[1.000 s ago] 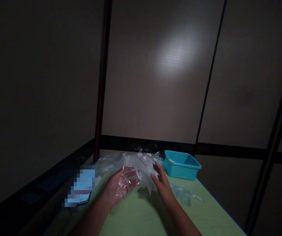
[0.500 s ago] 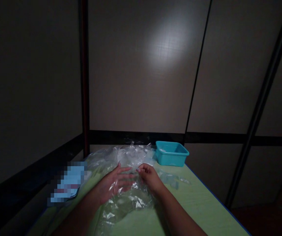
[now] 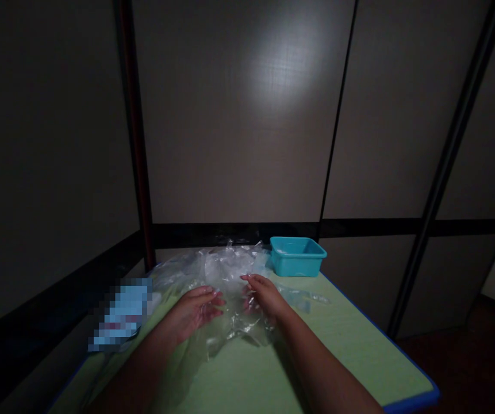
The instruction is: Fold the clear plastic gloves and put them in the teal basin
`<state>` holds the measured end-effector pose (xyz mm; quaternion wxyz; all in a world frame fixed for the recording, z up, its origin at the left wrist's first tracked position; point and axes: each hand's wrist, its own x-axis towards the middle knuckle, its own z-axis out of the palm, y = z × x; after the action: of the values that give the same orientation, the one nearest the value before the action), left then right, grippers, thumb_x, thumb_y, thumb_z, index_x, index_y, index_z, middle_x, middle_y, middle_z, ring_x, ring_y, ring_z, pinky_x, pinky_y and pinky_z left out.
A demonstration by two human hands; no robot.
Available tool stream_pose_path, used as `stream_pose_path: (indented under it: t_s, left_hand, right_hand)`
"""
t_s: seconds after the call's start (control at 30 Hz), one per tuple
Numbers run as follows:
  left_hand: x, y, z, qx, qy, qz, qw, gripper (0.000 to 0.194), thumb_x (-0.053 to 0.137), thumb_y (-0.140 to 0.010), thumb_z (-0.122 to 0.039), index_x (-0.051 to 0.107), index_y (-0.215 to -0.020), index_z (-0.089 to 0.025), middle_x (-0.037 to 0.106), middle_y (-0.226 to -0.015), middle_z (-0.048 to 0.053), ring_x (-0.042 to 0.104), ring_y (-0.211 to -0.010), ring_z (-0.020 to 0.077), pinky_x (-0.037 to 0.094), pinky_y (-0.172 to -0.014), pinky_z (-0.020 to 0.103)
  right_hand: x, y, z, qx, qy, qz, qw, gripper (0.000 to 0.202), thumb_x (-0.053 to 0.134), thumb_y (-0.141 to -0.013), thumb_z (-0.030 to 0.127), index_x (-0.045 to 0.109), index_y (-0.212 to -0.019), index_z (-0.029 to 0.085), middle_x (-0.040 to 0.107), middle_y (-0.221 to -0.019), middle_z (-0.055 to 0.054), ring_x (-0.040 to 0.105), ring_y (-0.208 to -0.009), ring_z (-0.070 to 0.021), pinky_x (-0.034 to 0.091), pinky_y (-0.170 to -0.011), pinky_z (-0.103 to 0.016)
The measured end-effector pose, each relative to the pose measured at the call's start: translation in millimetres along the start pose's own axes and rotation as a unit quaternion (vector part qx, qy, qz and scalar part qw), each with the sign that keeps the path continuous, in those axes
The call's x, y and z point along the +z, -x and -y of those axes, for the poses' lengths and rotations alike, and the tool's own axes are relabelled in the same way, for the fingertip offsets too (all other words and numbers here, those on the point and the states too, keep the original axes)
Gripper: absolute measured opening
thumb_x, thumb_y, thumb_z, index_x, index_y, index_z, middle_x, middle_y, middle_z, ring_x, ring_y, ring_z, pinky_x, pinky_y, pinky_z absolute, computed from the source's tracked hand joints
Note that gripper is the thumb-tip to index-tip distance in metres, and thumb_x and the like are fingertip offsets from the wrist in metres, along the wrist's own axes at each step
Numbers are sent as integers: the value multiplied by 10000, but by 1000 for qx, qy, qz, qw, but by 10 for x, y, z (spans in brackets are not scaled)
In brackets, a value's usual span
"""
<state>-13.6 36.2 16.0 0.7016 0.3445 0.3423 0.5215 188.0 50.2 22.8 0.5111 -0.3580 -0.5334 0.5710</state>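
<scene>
A clear, crinkled plastic bag (image 3: pixel 247 329) lies on the green table, between and in front of both hands. My left hand (image 3: pixel 198 310) is at its left side, with curved fingers apart and the fingertips against or behind the thin film. On the right side my right hand (image 3: pixel 267 296) faces it. Its thumb and forefinger reach out, and the lower fingers show through the film, apart from one another. I cannot make out whether either hand pinches the film. More crumpled clear plastic (image 3: pixel 225 264) is heaped just beyond the hands.
A turquoise plastic basin (image 3: pixel 298 264) stands at the table's far right corner. Flat clear plastic (image 3: pixel 301 299) lies in front of it. A blurred-out, light blue item (image 3: pixel 122 313) is at the left edge. The green table (image 3: pixel 350 345) has a blue rim; dark panelled doors (image 3: pixel 234 144) rise behind.
My right hand has opened from a pinch on the film. My left hand's spread fingers have curved and drawn back a little from the right hand. The view has shifted slightly.
</scene>
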Motion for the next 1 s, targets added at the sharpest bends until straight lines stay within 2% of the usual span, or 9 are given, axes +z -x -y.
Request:
stream_pose_path:
  t_s: [0.13,0.27,0.43,0.5,0.6,0.7,0.77,0.87,1.0]
  left_hand:
    - [21,-27,-67,79,13,-28,996,122,589,-760,-38,578,-812,-148,672,-786,45,664,-685,180,530,-633,263]
    - [34,-37,-155,139,42,-63,987,96,504,-836,-90,573,-858,-153,671,-819,35,659,-696,157,530,-667,254]
    - [103,65,-267,124,123,-3,985,255,356,-919,-231,547,-1084,-192,647,-1027,55,656,-793,196,536,-689,324]
    - [125,111,-282,114,147,21,982,306,338,-923,-269,523,-1153,-189,634,-1068,72,646,-836,214,528,-718,348]
    - [138,149,-270,102,155,58,981,423,328,-913,-409,487,-1224,-170,608,-1119,110,618,-927,255,508,-755,377]
    - [168,172,-236,51,138,117,982,655,293,-837,-633,449,-1271,-168,552,-1203,148,552,-1049,307,486,-773,404]
    - [205,189,-209,19,135,151,979,738,277,-797,-698,415,-1301,-177,500,-1267,153,493,-1125,321,453,-828,426]
    - [248,201,-176,-9,134,154,979,664,331,-824,-633,378,-1329,-204,464,-1309,132,458,-1169,305,410,-895,425]
    - [223,159,-164,-8,99,79,992,501,421,-874,-407,345,-1342,-244,500,-1274,113,532,-1097,275,444,-845,383]
  right_hand:
    - [9,62,86,45,-25,85,995,492,633,-679,521,590,-988,140,668,-717,-61,604,-511,-154,452,-496,-267]
    - [-25,92,136,7,-35,138,990,418,710,-642,434,643,-917,127,671,-704,-51,599,-573,-130,432,-575,-237]
    - [-76,120,188,-22,-24,178,984,308,725,-626,421,632,-633,127,633,-624,-17,585,-613,-128,428,-644,-242]
    - [-96,114,210,-19,-59,163,985,304,711,-640,430,605,-643,145,646,-654,-21,608,-650,-146,442,-681,-267]
    - [-121,82,232,-12,-125,98,987,284,688,-668,421,552,-684,173,661,-688,-22,625,-643,-155,463,-657,-281]
    - [-116,42,223,-9,-147,26,989,267,685,-665,389,523,-706,180,672,-729,-35,622,-632,-156,470,-606,-271]
    - [-98,17,194,2,-135,-9,991,272,670,-664,396,518,-709,175,671,-749,-50,613,-608,-155,463,-547,-260]
    - [-75,-20,114,20,-106,-41,993,308,646,-654,444,508,-689,171,654,-694,-47,577,-525,-140,426,-450,-237]
    - [-71,-62,-5,26,-64,-62,996,345,660,-612,475,503,-669,173,592,-579,4,495,-420,-97,351,-376,-194]
